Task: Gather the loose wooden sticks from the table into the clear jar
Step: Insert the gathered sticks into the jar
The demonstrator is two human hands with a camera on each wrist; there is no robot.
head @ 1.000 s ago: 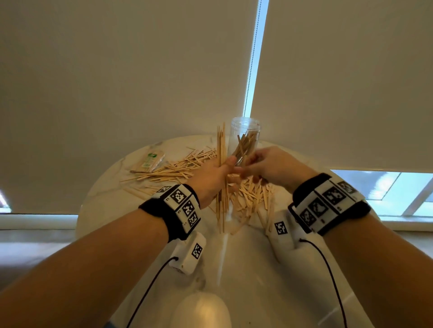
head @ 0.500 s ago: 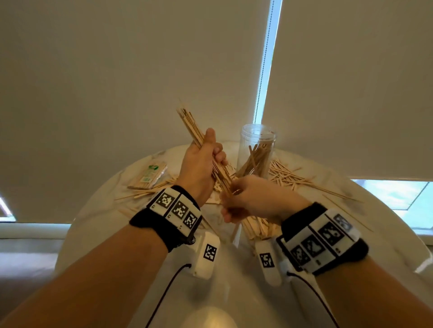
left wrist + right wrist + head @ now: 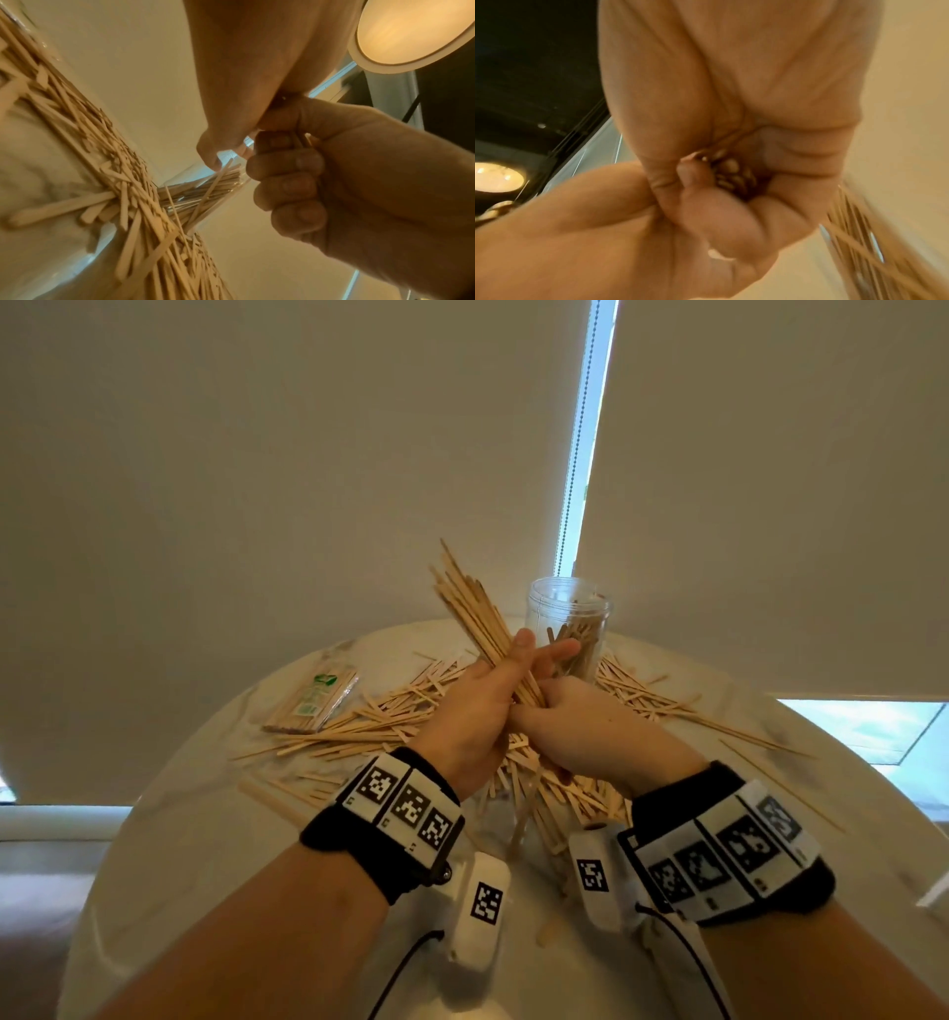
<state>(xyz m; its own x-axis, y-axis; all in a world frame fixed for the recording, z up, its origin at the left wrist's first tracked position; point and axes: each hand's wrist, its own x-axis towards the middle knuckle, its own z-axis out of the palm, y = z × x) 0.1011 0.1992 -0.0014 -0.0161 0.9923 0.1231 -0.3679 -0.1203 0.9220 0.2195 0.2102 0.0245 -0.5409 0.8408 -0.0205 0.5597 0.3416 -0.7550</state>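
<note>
A bundle of long wooden sticks (image 3: 475, 613) leans up and to the left, just left of the clear jar (image 3: 570, 613). My right hand (image 3: 544, 711) grips its lower end in a fist; the stick ends (image 3: 731, 176) show inside the curled fingers (image 3: 287, 178). My left hand (image 3: 547, 649) lies against the bundle higher up, its thumb and fingers fairly straight. The jar stands upright at the back of the table with several sticks inside. Loose sticks (image 3: 390, 711) lie scattered left, right and in front of the hands.
A sealed packet of sticks (image 3: 313, 695) lies at the back left of the round marble table (image 3: 205, 839). A heap of short flat sticks (image 3: 560, 793) sits under my wrists. Roller blinds hang close behind the table.
The bundle has come down nearer the jar. My right hand has closed up right under the left hand. The left hand's fist round the sticks has loosened into straighter fingers.
</note>
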